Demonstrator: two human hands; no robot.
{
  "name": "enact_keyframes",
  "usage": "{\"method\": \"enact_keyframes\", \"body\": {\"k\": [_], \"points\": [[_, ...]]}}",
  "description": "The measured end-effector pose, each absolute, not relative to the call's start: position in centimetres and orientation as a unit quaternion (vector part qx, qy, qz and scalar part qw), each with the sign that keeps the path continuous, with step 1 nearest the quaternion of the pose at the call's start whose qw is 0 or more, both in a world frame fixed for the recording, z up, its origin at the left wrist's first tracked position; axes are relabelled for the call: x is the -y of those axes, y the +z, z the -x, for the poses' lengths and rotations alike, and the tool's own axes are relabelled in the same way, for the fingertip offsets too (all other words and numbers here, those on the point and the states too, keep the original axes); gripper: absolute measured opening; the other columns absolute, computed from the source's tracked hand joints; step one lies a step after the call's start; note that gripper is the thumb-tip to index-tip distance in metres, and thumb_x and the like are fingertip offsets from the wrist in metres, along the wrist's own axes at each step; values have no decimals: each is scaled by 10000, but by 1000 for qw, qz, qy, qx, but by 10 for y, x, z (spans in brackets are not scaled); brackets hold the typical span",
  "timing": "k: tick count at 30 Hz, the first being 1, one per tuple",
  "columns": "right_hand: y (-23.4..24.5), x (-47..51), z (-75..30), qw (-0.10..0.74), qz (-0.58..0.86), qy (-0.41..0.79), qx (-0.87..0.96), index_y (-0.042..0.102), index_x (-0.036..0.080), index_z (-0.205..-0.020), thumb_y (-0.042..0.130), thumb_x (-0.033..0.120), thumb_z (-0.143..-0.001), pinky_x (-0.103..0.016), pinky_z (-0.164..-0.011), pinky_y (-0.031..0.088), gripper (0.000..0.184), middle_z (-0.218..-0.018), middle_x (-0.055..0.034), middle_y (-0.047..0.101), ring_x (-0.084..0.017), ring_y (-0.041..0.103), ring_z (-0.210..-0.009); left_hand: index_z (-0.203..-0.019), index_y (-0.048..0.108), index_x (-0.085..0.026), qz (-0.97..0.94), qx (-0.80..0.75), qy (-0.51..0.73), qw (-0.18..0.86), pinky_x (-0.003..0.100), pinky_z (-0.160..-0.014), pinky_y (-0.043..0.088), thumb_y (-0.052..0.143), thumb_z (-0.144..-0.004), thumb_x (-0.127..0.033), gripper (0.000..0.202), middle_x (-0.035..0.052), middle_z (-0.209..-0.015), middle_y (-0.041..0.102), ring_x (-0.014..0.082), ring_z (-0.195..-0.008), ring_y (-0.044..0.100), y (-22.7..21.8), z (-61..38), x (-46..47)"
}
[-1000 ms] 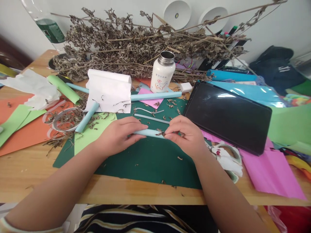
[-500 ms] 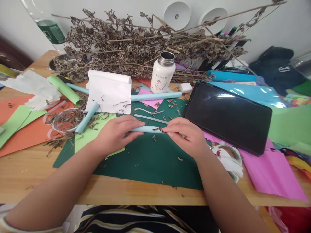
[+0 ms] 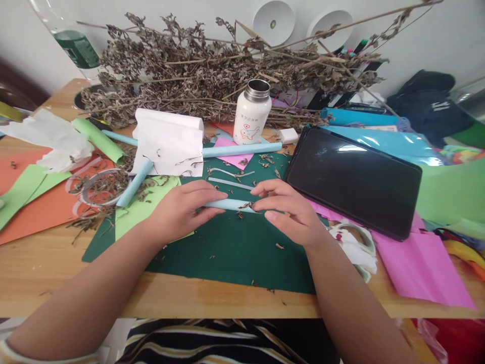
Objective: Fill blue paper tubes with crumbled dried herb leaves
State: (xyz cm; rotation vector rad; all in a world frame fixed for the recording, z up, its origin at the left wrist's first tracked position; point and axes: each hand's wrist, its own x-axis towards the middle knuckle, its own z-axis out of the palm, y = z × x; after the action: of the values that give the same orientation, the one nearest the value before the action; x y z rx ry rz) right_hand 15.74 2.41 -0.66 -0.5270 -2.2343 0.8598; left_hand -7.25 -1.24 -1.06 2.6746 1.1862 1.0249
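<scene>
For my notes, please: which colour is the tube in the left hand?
The tube is light blue; best seen in the head view.

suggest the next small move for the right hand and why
Probably nudge the dried leaf bit into the blue tube with the right hand: the bit shows near the tube's right end, close to that open hand, while the left hand grips the tube.

Even, fairly bright light fills the scene, with only soft shadows. A white glare streak crosses the far part of the black tablet (image 3: 356, 187), and blue plastic (image 3: 401, 146) shines at right. The edges stretch and smear; lettering on the white bottle (image 3: 253, 114) seems too soft to read.
</scene>
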Motion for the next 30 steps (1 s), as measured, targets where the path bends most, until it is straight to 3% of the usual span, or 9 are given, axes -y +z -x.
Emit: {"method": "enact_keyframes", "body": {"k": [6, 10, 13, 15, 16, 18, 22, 26, 30], "points": [[-9, -24, -157, 200, 176, 322, 909, 576, 171, -855, 419, 330, -821, -439, -974, 260, 226, -1336, -124, 327, -227, 344, -1188, -909, 564, -145, -872, -365, 324, 48, 206, -622, 484, 505, -791, -214, 149, 70, -792, 609, 119, -702, 578, -8, 71, 15], [-9, -23, -158, 176, 185, 370, 893, 561, 169, -966, 439, 380, -811, -416, -976, 288, 288, -1367, -118, 273, -232, 294, -1231, -916, 566, -148, -871, -370, 321, 44, 200, -623, 481, 510, -788, -214, 154, 64, -798, 607, 115, -708, 576, -8, 71, 16], [-10, -24, -159, 302, 199, 404, 840, 574, 199, -966, 409, 349, -832, -387, -926, 365, 261, -1216, -93, 479, -209, 443, -1120, -918, 569, -153, -864, -384, 323, 30, 209, -624, 484, 525, -780, -224, 161, 57, -796, 613, 123, -714, 580, -8, 74, 14], [-13, -26, -159, 429, 269, 371, 779, 596, 216, -876, 384, 318, -845, -361, -844, 422, 237, -997, -62, 591, -183, 539, -964, -906, 575, -170, -846, -421, 328, 11, 220, -604, 484, 535, -772, -234, 154, 45, -776, 619, 132, -699, 582, -6, 78, 12], [-15, -27, -158, 454, 311, 336, 765, 600, 215, -821, 397, 307, -840, -348, -790, 438, 224, -894, -51, 605, -176, 558, -883, -898, 578, -179, -833, -444, 332, 1, 224, -588, 482, 540, -767, -238, 148, 38, -763, 620, 134, -685, 580, -5, 81, 10], [-19, -28, -153, 385, 364, 265, 806, 603, 204, -759, 472, 295, -801, -341, -716, 424, 165, -782, -39, 601, -175, 553, -780, -887, 582, -192, -810, -476, 343, -17, 228, -562, 475, 548, -762, -244, 139, 30, -750, 620, 134, -660, 572, -3, 87, 8], [-24, -25, -140, 105, 342, 189, 915, 611, 219, -828, 569, 286, -739, -364, -725, 338, 119, -836, -33, 606, -201, 524, -809, -888, 580, -189, -801, -484, 348, -56, 226, -556, 463, 562, -759, -234, 138, 18, -738, 607, 116, -621, 546, -1, 97, 4], [-24, -19, -132, 43, 338, 149, 928, 585, 199, -759, 476, 218, -806, -337, -692, 300, 120, -811, -23, 596, -182, 514, -794, -911, 573, -193, -811, -470, 341, -68, 229, -584, 470, 566, -757, -228, 158, 17, -757, 612, 122, -650, 558, -3, 98, 4], [-22, -18, -136, 53, 329, 136, 933, 551, 182, -696, 443, 161, -814, -334, -667, 289, 160, -738, -14, 592, -161, 505, -730, -909, 580, -209, -820, -473, 320, -36, 237, -594, 481, 520, -780, -288, 162, 33, -770, 623, 143, -687, 581, -8, 92, 5]]}}
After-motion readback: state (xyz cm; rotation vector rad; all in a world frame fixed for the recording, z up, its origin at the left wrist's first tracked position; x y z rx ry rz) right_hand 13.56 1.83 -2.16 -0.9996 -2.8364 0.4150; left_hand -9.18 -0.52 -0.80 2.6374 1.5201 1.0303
